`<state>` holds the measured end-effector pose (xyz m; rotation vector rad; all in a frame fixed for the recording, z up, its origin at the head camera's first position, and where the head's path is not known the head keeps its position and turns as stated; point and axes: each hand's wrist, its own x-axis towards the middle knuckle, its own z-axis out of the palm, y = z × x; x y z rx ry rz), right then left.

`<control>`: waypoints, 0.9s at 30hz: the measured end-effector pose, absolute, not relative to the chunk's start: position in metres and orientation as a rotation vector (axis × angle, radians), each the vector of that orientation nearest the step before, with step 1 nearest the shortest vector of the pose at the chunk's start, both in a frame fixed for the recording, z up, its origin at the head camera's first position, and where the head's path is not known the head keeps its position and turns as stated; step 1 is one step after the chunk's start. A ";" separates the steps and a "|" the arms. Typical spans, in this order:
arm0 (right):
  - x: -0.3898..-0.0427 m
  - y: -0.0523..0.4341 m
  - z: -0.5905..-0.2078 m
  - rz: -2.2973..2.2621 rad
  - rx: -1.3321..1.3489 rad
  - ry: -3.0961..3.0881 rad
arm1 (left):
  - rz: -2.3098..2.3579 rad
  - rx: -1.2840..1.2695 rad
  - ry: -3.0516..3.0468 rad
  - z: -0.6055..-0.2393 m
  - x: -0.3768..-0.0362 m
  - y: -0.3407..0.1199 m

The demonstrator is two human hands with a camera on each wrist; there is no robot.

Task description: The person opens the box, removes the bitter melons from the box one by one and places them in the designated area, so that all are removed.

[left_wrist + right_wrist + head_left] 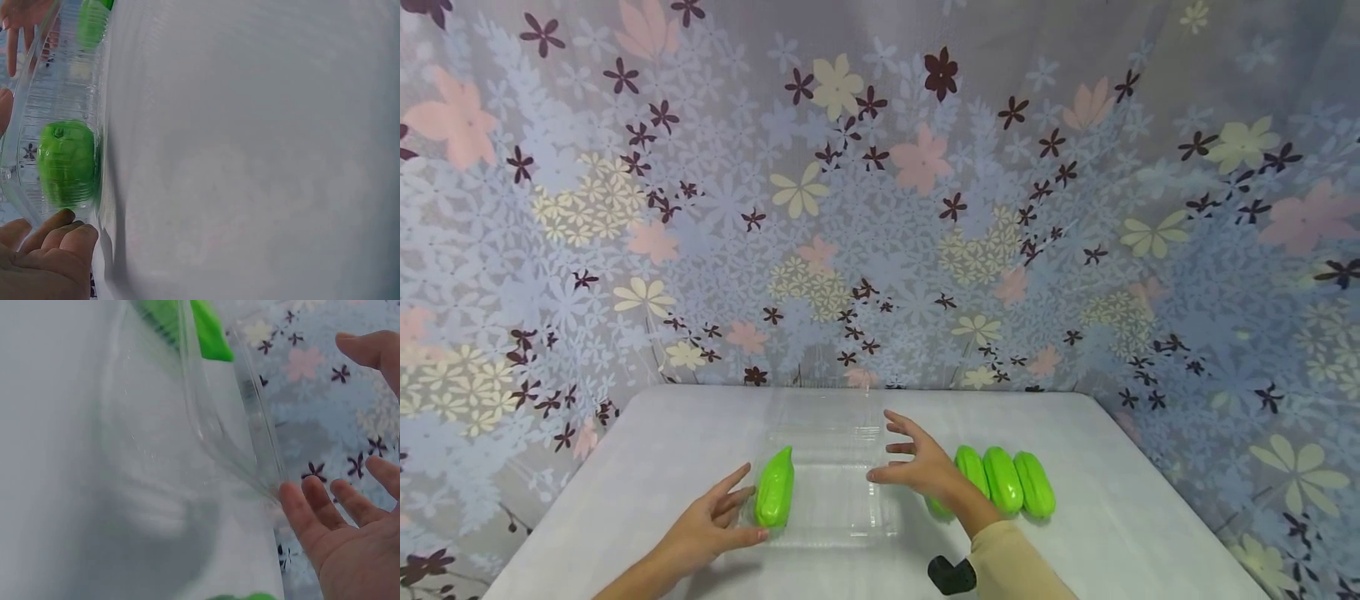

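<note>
A clear plastic clamshell box (838, 500) lies open in the middle of the white table (1112, 517). One green gourd-shaped toy (775, 487) lies along the box's left side. My left hand (739, 507) is open beside that toy, with fingers at the box's left edge. My right hand (889, 450) is open with fingers spread at the box's right edge. In the left wrist view the green toy (65, 164) shows through the ribbed plastic, just above my left fingers (59, 234). In the right wrist view my right fingertips (297, 503) meet the clear box's rim (250, 456).
Three more green toys (1006, 482) lie side by side on the table right of the box, behind my right wrist. A flowered curtain (880, 208) hangs close around the table's back and sides. A black wrist camera mount (951, 575) sits on my right sleeve.
</note>
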<state>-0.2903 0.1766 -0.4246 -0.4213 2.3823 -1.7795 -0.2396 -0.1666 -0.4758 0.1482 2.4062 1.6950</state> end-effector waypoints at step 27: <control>-0.293 0.076 -0.454 -1.695 -0.453 2.299 | 1.724 0.172 2.349 -0.476 -0.236 -0.169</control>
